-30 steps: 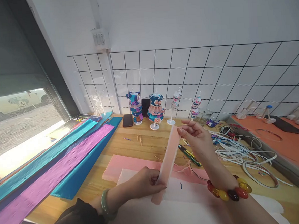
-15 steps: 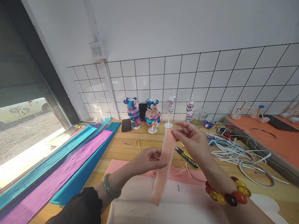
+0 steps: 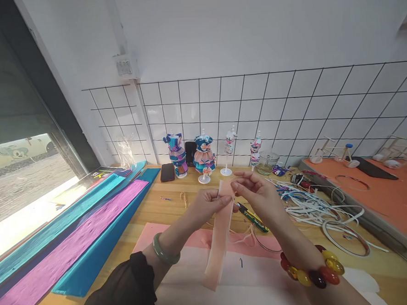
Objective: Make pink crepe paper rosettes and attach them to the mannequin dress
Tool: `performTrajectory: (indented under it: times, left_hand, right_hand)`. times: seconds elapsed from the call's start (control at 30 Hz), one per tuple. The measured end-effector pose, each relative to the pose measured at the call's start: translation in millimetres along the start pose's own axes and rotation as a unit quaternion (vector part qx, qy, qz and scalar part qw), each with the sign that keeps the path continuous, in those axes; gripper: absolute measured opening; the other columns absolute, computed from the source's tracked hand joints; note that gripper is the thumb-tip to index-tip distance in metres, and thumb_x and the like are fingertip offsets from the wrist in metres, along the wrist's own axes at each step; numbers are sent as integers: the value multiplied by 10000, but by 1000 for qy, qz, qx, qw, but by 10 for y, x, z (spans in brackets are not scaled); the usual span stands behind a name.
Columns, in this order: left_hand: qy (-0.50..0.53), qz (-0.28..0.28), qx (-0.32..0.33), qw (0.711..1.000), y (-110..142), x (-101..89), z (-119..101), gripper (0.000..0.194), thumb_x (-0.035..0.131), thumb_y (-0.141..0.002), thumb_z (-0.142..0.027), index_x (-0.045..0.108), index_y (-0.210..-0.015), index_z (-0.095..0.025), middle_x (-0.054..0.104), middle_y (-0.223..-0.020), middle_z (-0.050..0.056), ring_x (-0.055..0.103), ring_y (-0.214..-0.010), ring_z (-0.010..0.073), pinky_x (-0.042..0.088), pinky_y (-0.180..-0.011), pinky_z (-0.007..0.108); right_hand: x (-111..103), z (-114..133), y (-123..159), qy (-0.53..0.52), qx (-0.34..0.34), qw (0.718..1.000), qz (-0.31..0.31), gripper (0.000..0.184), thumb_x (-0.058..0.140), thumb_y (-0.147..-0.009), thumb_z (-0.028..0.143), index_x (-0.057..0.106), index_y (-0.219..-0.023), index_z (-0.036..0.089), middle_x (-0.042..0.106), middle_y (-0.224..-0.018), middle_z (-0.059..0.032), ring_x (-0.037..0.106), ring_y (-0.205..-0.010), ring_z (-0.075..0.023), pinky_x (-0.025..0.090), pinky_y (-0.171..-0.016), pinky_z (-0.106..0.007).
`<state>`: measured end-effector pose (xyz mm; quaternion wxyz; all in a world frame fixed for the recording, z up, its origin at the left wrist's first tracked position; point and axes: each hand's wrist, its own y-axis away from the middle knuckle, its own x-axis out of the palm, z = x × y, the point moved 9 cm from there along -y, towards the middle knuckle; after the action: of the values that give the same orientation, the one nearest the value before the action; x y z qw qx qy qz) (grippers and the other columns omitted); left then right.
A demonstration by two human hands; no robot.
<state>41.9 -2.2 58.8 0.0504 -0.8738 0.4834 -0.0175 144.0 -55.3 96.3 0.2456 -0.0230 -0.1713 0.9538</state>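
Observation:
A long, folded strip of peach crepe paper (image 3: 219, 236) hangs slanting between my hands, its lower end above the white paper (image 3: 183, 273). My left hand (image 3: 208, 203) pinches the strip near its upper end, thumb on top. At the strip's upper right edge, my right hand (image 3: 256, 191) grips it between thumb and index finger, the other fingers curled. Just under my right hand a green and yellow utility knife (image 3: 253, 217) lies on the table. Pink paper (image 3: 153, 231) and a wire ring (image 3: 264, 245) lie beneath and beside the strip.
Small dress forms, one a ruffled blue and peach dress (image 3: 204, 154), stand along the tiled wall. Blue and purple crepe paper (image 3: 100, 223) lies at left, near a phone (image 3: 167, 172). Tangled white strips (image 3: 310, 206), a glass bowl (image 3: 268, 161) and an orange board (image 3: 360, 175) are at right.
My left hand has slid up the strip, close to my right hand. The strip's lower end has shifted slightly down and left. The whole view has moved a little.

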Motion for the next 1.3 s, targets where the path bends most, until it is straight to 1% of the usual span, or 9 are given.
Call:
performTrajectory:
  times: [0.17, 0.33, 0.5, 0.63, 0.77, 0.97, 1.1, 1.23, 1.3]
  left_hand:
    - [15, -15, -24, 999, -2, -62, 63, 400, 602, -727, -459, 666, -887, -99, 694, -776, 95, 630, -730, 181, 461, -691, 277]
    - [20, -2, -24, 999, 14, -25, 78, 390, 585, -740, -462, 672, -885, -110, 693, -783, 89, 629, -741, 176, 451, -669, 255]
    - [11, -4, -20, 1000, 12, -50, 88, 395, 567, -749, -476, 671, -875, -117, 693, -802, 98, 628, -714, 178, 453, -638, 261]
    - [34, -3, -16, 999, 10, -62, 72, 378, 589, -737, -461, 668, -878, -119, 695, -808, 103, 640, -753, 192, 464, -665, 272]
    - [50, 6, -23, 998, 18, -34, 80, 370, 603, -728, -453, 666, -884, -123, 696, -802, 94, 646, -790, 202, 466, -694, 275]
    - [29, 19, -18, 999, 25, 16, 91, 380, 583, -738, -468, 679, -845, -116, 694, -792, 88, 640, -763, 184, 459, -680, 257]
    - [27, 13, -15, 999, 14, -2, 112, 387, 586, -733, -472, 676, -839, -111, 694, -792, 95, 639, -749, 181, 461, -670, 255]
    - [44, 3, -8, 999, -12, -36, 140, 398, 592, -728, -471, 667, -892, -116, 694, -815, 102, 646, -791, 206, 477, -703, 287]
    - [40, -1, 1, 999, -25, -47, 145, 408, 586, -731, -478, 667, -897, -114, 694, -838, 108, 647, -812, 219, 481, -722, 306]
  right_hand:
    - [66, -139, -7, 0, 40, 999, 26, 380, 691, -678, 364, 570, -988, 182, 638, -812, -32, 602, -726, -145, 494, -640, -276]
    - [140, -172, 25, 12, 54, 997, 57, 446, 704, -665, 368, 519, -1031, 194, 600, -717, 4, 598, -630, -149, 477, -518, -261]
    - [73, -130, 27, 29, 53, 998, 32, 450, 718, -639, 392, 550, -1010, 200, 625, -725, -2, 610, -661, -151, 481, -568, -264]
    - [31, -114, 20, 34, 55, 998, 20, 463, 726, -630, 397, 565, -1011, 188, 643, -728, -16, 607, -704, -152, 483, -628, -268]
    - [56, -107, 25, 35, 51, 998, 28, 436, 701, -660, 408, 559, -1010, 190, 641, -732, -18, 600, -692, -151, 477, -606, -264]
    - [118, -189, 40, 42, 64, 996, 52, 485, 708, -648, 409, 537, -1048, 195, 587, -700, -3, 589, -621, -163, 466, -491, -266]
    - [81, -163, 35, 62, 52, 996, 47, 467, 699, -664, 405, 542, -1045, 187, 610, -714, -9, 592, -640, -153, 471, -535, -258]
    - [66, -148, 35, 62, 54, 996, 43, 437, 694, -679, 381, 548, -1050, 202, 625, -786, -14, 603, -700, -148, 493, -589, -258]
    - [88, -164, 35, 49, 57, 996, 49, 461, 709, -659, 380, 544, -1050, 200, 609, -773, -9, 605, -685, -152, 502, -569, -264]
